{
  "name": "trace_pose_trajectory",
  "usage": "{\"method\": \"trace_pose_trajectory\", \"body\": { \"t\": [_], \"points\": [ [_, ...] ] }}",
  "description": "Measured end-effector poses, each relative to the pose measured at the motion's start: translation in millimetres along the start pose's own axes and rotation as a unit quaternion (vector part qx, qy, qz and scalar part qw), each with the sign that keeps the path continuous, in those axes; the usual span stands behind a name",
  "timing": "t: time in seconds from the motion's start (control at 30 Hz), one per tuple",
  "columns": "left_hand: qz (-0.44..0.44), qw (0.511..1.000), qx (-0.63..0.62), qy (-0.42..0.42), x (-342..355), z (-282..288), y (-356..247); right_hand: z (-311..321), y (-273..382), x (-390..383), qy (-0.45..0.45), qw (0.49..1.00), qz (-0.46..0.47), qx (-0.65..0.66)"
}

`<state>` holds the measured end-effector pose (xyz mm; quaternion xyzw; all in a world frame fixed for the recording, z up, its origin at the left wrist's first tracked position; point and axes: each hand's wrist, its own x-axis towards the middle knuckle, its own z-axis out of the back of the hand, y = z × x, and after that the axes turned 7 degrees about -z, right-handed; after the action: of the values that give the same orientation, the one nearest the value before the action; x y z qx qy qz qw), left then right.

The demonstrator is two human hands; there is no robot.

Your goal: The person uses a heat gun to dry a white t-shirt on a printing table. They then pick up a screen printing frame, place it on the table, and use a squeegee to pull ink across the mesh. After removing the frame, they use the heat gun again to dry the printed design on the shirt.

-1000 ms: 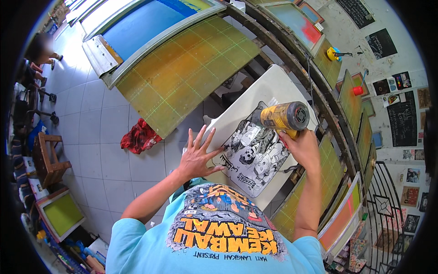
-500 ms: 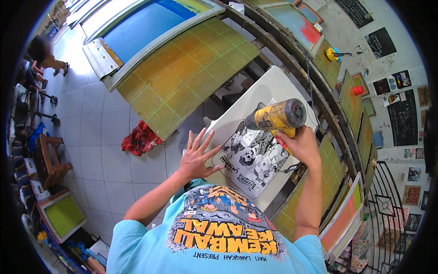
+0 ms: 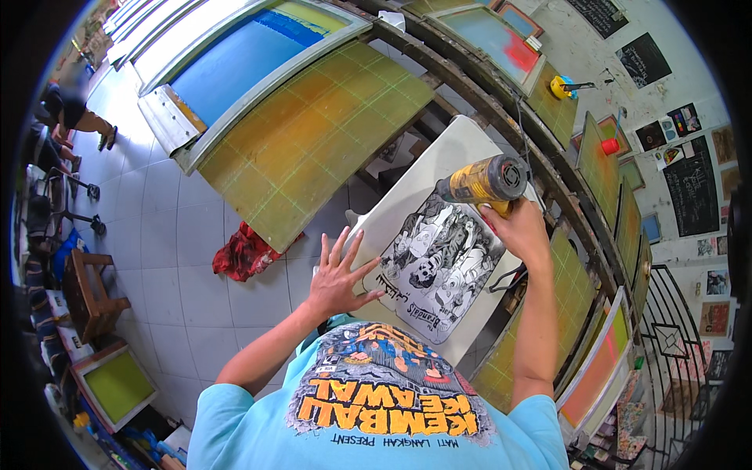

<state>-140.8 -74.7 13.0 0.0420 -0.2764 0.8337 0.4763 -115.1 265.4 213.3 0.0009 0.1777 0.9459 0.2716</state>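
Holding a yellow-and-black heat gun [image 3: 487, 181] at one o'clock from the black-and-white print [image 3: 440, 270], the person's right hand [image 3: 518, 229] is wrapped around it; the left hand [image 3: 338, 285], splayed, lies at nine o'clock.

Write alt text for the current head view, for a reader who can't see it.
A right hand holds a yellow-and-black heat gun above a black-and-white illustrated print on a pale surface; the left hand is spread beside the print. Nearby, a red cloth shows by a gridded olive panel.
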Motion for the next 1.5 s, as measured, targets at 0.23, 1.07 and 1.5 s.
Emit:
{"method": "trace_pose_trajectory", "body": {
  "t": [0.23,1.07,1.5],
  "points": [
    [0.003,1.0,0.001,-0.007,-2,-4,2,4,-10,10,-0.018,1.0,-0.004,0.012],
    [0.006,1.0,-0.002,-0.001,-2,-2,0,6,-24,14,0.039,0.999,0.013,0.032],
    [-0.003,1.0,-0.007,0.0,-1,-3,0,6,-19,2,0.021,1.0,0.005,0.01]
  ]
}}
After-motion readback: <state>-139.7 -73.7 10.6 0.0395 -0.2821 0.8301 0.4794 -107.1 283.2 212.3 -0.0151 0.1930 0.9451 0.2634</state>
